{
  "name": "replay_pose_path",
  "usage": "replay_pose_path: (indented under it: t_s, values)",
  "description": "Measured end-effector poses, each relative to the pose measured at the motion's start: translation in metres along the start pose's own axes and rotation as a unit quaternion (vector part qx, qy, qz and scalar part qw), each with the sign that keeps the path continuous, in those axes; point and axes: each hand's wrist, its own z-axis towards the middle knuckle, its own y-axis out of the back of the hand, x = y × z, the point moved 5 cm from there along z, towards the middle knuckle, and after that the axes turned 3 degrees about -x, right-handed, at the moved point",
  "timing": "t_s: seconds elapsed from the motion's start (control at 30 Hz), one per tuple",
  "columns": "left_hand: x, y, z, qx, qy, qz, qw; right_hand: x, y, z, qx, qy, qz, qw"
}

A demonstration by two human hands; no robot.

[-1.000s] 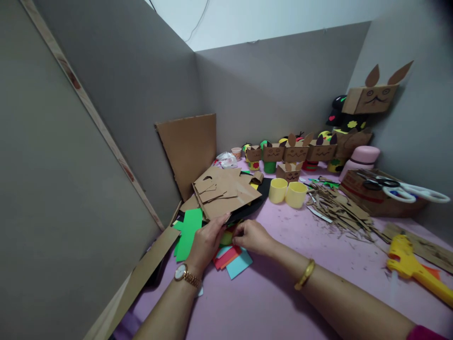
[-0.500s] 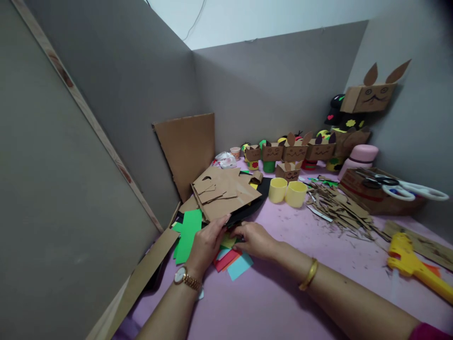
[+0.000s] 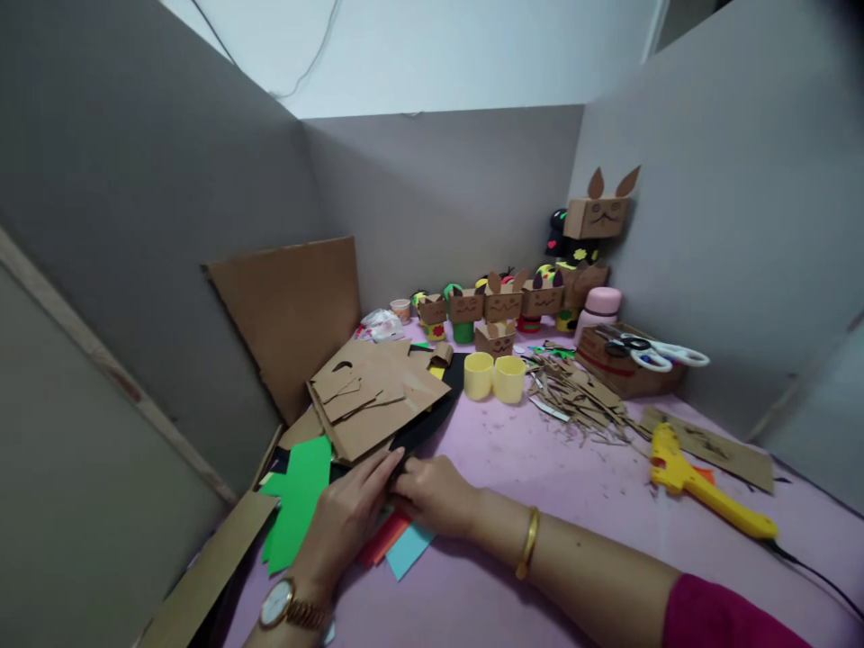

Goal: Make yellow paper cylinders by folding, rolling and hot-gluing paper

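As they lie fanned: paper sheets (image 3: 409, 551) — likely light, floppy; pinch an edge.
Left hand (image 3: 341, 522): fingers flat, together.
Right hand (image 3: 438, 495): fingers curled — grip unclear.

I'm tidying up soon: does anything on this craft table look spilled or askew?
Yes. Cardboard scraps lie strewn across the pink table right of the yellow cups, like loose cutting waste. The scissors rest on a cardboard box with blades poking past its edge.
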Motion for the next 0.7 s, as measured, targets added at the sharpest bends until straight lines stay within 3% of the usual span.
replay_pose_path:
  t_s: [0.17, 0.33, 0.7]
  values:
    - [-0.001, -0.001, 0.000, 0.021, -0.010, 0.025, 0.999, 0.003, -0.003, -0.004, -0.010, 0.030, -0.048, 0.998]
    - [0.007, -0.004, -0.001, 0.028, 0.063, -0.051, 0.996, 0.005, -0.005, -0.008, -0.037, 0.041, -0.069, 0.996]
    - [0.015, -0.005, 0.006, 0.039, 0.136, -0.087, 0.986, 0.015, -0.005, -0.015, -0.071, 0.137, -0.091, 0.984]
